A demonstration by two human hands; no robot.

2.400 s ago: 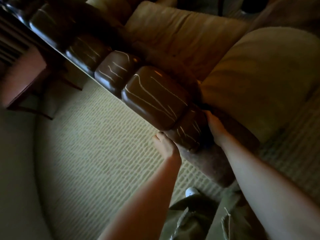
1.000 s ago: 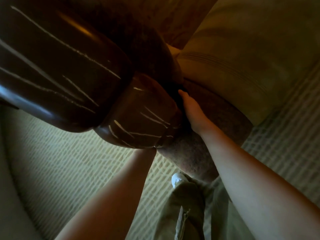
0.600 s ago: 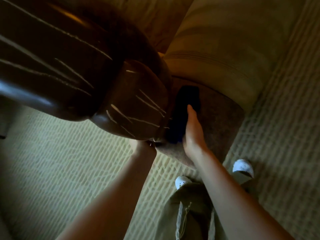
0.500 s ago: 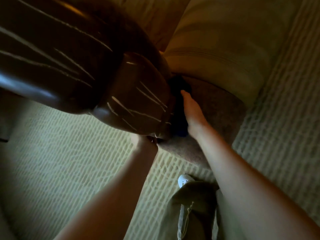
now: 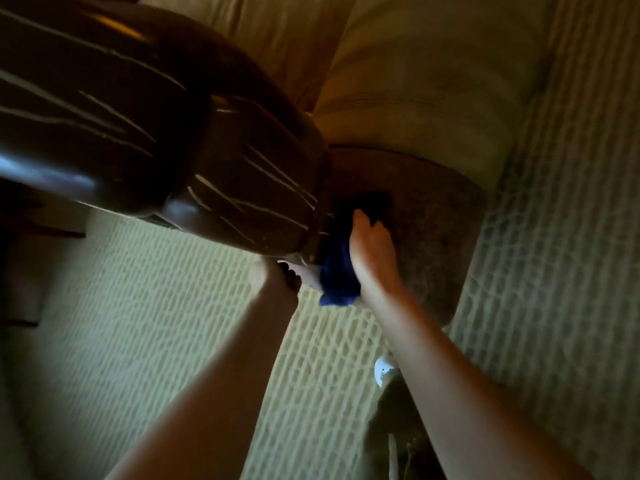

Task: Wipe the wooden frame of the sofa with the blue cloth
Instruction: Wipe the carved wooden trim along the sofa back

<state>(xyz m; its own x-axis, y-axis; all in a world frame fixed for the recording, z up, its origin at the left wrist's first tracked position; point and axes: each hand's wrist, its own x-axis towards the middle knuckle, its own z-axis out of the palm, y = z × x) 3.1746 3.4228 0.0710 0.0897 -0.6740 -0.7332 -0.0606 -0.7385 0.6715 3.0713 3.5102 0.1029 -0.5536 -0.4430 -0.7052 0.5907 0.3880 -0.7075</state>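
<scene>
Nearest, at the bottom right corner of the view, dark olive trousers (image 5: 398, 441) with a pale drawstring are cut off by the lower edge, and only the white toe of a shoe (image 5: 382, 370) shows past the right forearm. Both bare forearms reach up from the bottom edge over a pale carpet (image 5: 138, 323) patterned with a light lattice.

Further up, the left hand (image 5: 273, 277) meets the underside of the wooden frame's end; most of it is hidden beneath the wood and blurred, so whether it grasps the frame cannot be told. Just beside it, the right hand (image 5: 370, 251) lies with straight fingers flat against the blue cloth (image 5: 337, 275), pressing it onto the right-hand face of the frame's end piece. The cloth's lower part hangs bunched below the wrist; its upper part fades into shadow past the fingertips, where its outline is hard to make out.

Beyond the hands, the wooden frame (image 5: 242, 188), dark, glossy and streaked with pale lines, runs off the left and top edges. To the right of the cloth sits the sofa's brown upholstered base (image 5: 433, 220), rounded at its near end. Farthest, tan cushions (image 5: 433, 64) fill the top, cropped by the upper edge.
</scene>
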